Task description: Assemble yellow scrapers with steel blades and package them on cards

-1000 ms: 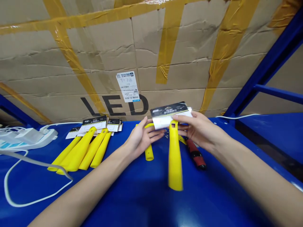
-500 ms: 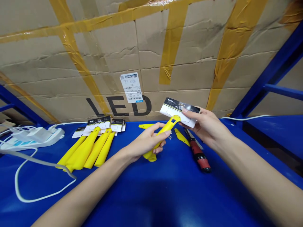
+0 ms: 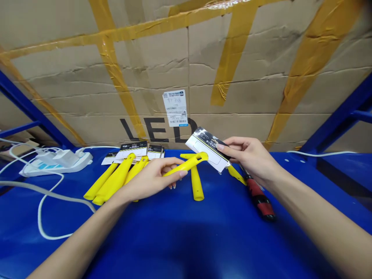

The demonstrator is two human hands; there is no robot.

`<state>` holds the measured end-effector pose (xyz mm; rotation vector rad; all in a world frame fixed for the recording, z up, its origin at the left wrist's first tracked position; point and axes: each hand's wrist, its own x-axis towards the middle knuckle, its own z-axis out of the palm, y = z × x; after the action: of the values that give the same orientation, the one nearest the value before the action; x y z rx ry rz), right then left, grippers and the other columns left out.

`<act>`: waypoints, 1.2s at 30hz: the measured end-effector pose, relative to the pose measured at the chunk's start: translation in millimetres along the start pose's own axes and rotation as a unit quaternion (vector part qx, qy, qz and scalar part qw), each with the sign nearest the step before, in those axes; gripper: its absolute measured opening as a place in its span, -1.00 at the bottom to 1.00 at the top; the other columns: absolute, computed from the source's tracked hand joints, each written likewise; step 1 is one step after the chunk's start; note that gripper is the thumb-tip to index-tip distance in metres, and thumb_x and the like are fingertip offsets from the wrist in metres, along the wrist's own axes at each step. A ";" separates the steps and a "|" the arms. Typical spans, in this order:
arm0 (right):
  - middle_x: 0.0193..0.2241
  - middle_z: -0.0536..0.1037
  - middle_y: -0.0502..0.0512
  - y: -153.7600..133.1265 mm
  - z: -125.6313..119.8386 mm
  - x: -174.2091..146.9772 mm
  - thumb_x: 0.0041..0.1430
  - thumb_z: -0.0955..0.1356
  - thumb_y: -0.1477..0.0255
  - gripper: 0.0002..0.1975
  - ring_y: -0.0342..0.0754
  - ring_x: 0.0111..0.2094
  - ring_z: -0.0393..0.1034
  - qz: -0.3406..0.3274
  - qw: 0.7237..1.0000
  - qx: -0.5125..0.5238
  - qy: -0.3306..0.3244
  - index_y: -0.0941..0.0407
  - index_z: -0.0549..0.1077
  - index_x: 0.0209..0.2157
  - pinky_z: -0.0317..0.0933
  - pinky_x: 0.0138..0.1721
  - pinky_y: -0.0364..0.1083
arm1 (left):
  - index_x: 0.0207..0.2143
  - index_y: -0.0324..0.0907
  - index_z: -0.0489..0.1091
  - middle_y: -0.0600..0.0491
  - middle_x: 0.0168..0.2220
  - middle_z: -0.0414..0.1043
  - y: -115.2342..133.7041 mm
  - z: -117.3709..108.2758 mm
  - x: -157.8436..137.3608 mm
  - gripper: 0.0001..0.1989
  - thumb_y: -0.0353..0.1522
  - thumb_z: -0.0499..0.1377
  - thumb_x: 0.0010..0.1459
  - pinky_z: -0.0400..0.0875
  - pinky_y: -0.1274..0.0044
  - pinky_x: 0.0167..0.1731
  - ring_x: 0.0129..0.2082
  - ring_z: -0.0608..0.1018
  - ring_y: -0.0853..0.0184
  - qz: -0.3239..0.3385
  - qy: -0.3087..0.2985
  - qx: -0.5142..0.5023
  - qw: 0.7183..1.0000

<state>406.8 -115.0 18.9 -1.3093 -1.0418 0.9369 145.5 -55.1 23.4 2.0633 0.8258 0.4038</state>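
My left hand [image 3: 155,174] is closed round a yellow plastic handle [image 3: 192,162], its holed end pointing right. That end overlaps the lower edge of a black-and-white printed card [image 3: 207,151]; whether the two are joined I cannot tell. Fingers and thumb of my right hand [image 3: 251,157] pinch the card at its right side. Below the held handle, another yellow handle [image 3: 197,188] lies on the blue table. A flat yellow piece [image 3: 236,174] lies partly hidden under the card and right hand, beside a red-and-black screwdriver [image 3: 260,197].
Left of my left hand, several yellow handles with cards [image 3: 113,182] lie in a pile. A white power strip [image 3: 58,166] with plugs and looping cables is at the far left. A large taped cardboard box [image 3: 139,89] stands behind the blue table [image 3: 174,240], between blue frame posts.
My left hand has swung the handle lower and flatter, uncovering the other handle on the table. The card has tilted down to the right with my right hand. The camera view has shifted left.
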 end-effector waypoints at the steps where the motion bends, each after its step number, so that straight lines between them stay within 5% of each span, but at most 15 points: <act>1: -0.47 0.64 0.08 0.0 6.3 3.2 -0.21 0.64 0.20 -0.60 -0.17 -0.50 0.41 0.007 1.000 0.007 -0.004 0.15 0.63 -0.37 0.22 -0.50 -0.19 | 0.02 -0.12 0.48 0.08 -0.35 0.53 -1.6 -6.1 -3.9 -0.57 -0.05 0.20 0.26 0.39 0.57 -0.44 -0.42 0.54 0.36 -0.001 0.011 0.019 1.000; 5: -0.48 0.61 0.05 -4.2 36.6 22.9 -0.21 0.63 0.27 -0.64 -0.20 -0.53 0.37 0.017 0.999 0.048 0.006 0.17 0.62 -0.38 0.19 -0.54 -0.20 | 0.05 -0.13 0.51 0.04 -0.31 0.60 -7.6 -37.0 -19.7 -0.55 -0.05 0.16 0.28 0.39 0.56 -0.44 -0.38 0.55 0.32 0.011 0.069 0.070 0.995; 9: -0.52 0.58 0.03 -15.4 70.7 47.3 -0.14 0.61 0.35 -0.71 -0.21 -0.57 0.35 0.020 0.999 0.043 0.003 0.16 0.56 -0.41 0.19 -0.56 -0.21 | -0.01 -0.17 0.55 0.00 -0.19 0.63 -21.1 -73.9 -34.4 -0.53 -0.03 0.12 0.30 0.44 0.56 -0.33 -0.31 0.58 0.30 0.027 0.195 0.084 0.977; 13: -0.54 0.56 0.03 -23.7 109.5 65.4 -0.07 0.59 0.37 -0.76 -0.19 -0.58 0.34 0.028 0.996 -0.023 -0.079 0.16 0.56 -0.39 0.22 -0.55 -0.19 | -0.13 -0.23 0.57 0.00 -0.35 0.62 -45.2 -104.1 -47.4 -0.50 0.00 0.10 0.29 0.46 0.54 -0.34 -0.39 0.59 0.30 0.017 0.259 0.087 0.962; 18: -0.55 0.56 0.05 -22.9 167.4 75.5 0.06 0.54 0.42 -0.85 -0.19 -0.57 0.35 0.024 0.984 -0.071 -0.161 0.18 0.57 -0.38 0.21 -0.57 -0.21 | -0.34 -0.19 0.55 0.03 -0.45 0.58 -73.5 -129.8 -59.8 -0.53 -0.05 0.04 0.33 0.33 0.50 -0.42 -0.44 0.56 0.28 -0.046 0.327 0.249 0.910; 25: -0.54 0.55 0.05 -17.2 245.1 95.5 0.13 0.51 0.41 -0.87 -0.20 -0.62 0.31 0.004 0.974 -0.141 -0.176 0.18 0.58 -0.32 0.22 -0.60 -0.18 | -0.11 -0.21 0.54 -0.16 -0.09 0.62 -110.0 -147.6 -67.2 -0.30 0.04 -0.25 0.36 0.43 0.37 -0.17 -0.13 0.62 0.06 -0.221 0.288 0.262 0.894; 29: -0.47 0.59 0.10 -7.4 276.3 108.6 0.08 0.53 0.43 -0.87 -0.07 -0.47 0.46 -0.053 0.956 -0.242 -0.155 0.15 0.59 -0.33 0.35 -0.41 -0.11 | 0.00 -0.26 0.54 -0.22 -0.01 0.60 -119.1 -147.1 -67.2 -0.19 0.06 -0.33 0.35 0.46 0.32 -0.10 -0.02 0.61 -0.02 -0.285 0.254 0.245 0.891; 33: -0.24 0.62 0.19 8.4 292.4 111.4 0.10 0.49 0.45 -0.93 0.09 -0.11 0.49 -0.147 0.922 -0.338 -0.117 0.11 0.58 -0.33 0.33 -0.06 0.00 | 0.10 -0.25 0.50 -0.22 0.13 0.51 -118.2 -146.0 -66.3 -0.24 0.06 -0.24 0.33 0.41 0.31 0.01 0.12 0.54 -0.05 -0.311 0.218 0.249 0.891; 36: -0.17 0.60 0.28 18.3 296.7 108.7 0.18 0.45 0.41 -0.88 0.17 -0.02 0.44 -0.209 0.893 -0.383 -0.109 0.12 0.57 -0.24 0.26 0.02 0.07 | 0.13 -0.20 0.47 -0.22 0.11 0.53 -115.5 -146.8 -68.7 -0.31 0.08 -0.05 0.25 0.41 0.34 -0.01 0.08 0.57 -0.04 -0.311 0.192 0.256 0.895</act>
<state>154.3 75.0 1.7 -1.5200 -1.9050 0.3331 -32.4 33.9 16.2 2.0448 1.9342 0.2456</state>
